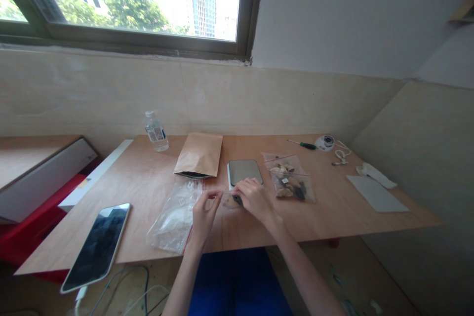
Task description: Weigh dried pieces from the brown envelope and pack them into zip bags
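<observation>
Between my two hands is a small clear zip bag with tan and dark pieces inside. My left hand pinches the bag's top edge at its left corner. At the other end, the fingers of my right hand close on the same edge and partly cover the bag. Just behind my hands lies a flat scale with a metal top. Two filled zip bags, one overlapping the other, rest to the right. Empty clear zip bags lie left of my left hand.
A brown paper pouch lies with its mouth towards me, near a water bottle. A phone with a cable overhangs the front left edge. At right are a screwdriver, a dome camera and a white sheet.
</observation>
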A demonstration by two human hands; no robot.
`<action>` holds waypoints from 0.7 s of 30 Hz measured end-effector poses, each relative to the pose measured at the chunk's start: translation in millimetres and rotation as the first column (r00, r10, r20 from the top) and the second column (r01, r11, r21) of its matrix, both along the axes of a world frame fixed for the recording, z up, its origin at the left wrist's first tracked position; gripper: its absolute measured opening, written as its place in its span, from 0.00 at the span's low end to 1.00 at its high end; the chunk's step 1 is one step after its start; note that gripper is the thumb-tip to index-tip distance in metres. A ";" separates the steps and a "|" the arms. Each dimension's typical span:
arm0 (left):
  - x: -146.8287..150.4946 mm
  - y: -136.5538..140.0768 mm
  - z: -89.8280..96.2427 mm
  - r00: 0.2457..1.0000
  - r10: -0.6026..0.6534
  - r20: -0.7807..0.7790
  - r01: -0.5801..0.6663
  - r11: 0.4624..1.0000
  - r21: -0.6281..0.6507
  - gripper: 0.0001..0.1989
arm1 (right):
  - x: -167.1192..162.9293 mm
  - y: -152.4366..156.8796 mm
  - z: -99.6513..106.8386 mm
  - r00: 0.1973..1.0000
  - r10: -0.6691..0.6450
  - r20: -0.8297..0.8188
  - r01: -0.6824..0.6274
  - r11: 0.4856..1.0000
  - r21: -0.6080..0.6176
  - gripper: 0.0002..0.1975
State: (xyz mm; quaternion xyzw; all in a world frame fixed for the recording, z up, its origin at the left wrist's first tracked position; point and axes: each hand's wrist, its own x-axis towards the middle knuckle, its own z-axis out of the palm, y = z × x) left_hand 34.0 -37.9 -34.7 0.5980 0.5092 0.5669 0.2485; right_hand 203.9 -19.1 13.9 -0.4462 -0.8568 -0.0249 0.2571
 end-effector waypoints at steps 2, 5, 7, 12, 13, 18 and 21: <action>1.6 1.2 2.2 0.999 -0.032 -0.017 0.032 0.999 0.010 0.08 | -2.1 0.3 0.9 0.999 -0.003 0.039 0.002 1.000 0.030 0.11; 2.9 3.2 5.4 0.995 -0.084 -0.052 0.086 0.996 0.022 0.07 | -4.5 0.3 2.5 0.997 0.004 0.079 -0.008 0.999 0.052 0.11; 1.8 4.3 5.8 0.996 -0.065 -0.057 0.066 0.998 0.022 0.07 | -3.3 0.7 3.0 0.996 0.022 0.081 -0.026 0.999 0.046 0.09; -4.3 4.3 1.3 0.999 -0.024 -0.043 0.024 1.000 -0.006 0.07 | 1.5 0.6 0.5 0.999 0.028 0.046 -0.029 0.999 0.034 0.09; -5.0 4.1 0.5 0.999 -0.024 -0.044 0.024 1.000 -0.010 0.07 | 1.3 -0.1 -0.3 0.998 0.017 0.057 -0.020 0.999 0.038 0.10; -7.2 3.9 0.8 0.999 0.025 -0.021 -0.026 0.999 -0.022 0.05 | 3.7 -3.1 -6.0 0.994 -0.018 0.104 0.012 0.998 0.056 0.10; -9.3 5.1 2.2 0.999 0.045 0.020 -0.044 0.998 -0.043 0.06 | 12.1 -3.2 -10.4 0.997 -0.034 0.076 0.030 0.998 0.051 0.12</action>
